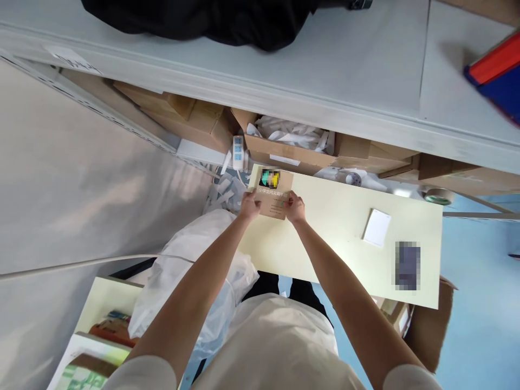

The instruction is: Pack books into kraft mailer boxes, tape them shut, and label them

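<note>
Tan rectangular printed paper book: mid-frame, at the pale-yellow rectangular tabletop's left end | your left hand pinches its left edge, your right hand its right | paired grip probably keeps it steady

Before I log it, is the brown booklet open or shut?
The booklet is shut: its printed cover faces up, no inside pages showing, with the left hand and right hand at opposite sides.
</note>
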Demonstrator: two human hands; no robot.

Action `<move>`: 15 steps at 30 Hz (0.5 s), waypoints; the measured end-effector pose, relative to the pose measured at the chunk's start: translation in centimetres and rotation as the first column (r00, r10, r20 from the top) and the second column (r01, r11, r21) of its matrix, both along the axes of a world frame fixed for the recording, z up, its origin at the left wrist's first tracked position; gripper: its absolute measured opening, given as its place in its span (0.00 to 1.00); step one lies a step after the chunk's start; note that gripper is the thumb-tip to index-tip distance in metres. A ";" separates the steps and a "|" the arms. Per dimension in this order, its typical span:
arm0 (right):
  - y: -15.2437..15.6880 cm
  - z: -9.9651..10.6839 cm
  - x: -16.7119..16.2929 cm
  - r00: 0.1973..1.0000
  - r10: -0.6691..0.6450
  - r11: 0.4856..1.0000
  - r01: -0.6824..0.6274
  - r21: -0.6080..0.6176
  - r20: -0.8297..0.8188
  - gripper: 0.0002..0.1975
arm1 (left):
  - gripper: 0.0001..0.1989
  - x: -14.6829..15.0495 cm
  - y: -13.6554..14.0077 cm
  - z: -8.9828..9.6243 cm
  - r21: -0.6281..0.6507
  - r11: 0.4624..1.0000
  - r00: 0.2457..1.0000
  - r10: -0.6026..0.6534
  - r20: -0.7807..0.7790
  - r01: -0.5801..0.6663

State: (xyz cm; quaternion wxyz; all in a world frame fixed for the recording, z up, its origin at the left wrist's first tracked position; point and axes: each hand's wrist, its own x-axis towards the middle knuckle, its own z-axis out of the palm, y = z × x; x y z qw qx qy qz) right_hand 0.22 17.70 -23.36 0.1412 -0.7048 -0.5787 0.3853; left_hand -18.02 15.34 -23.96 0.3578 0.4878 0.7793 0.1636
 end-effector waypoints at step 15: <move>-1.5 19.5 20.7 0.982 -0.101 0.790 0.177 0.587 -0.160 0.17 | 0.11 13.8 1.6 15.5 0.484 0.857 0.874 -0.363 0.324 0.177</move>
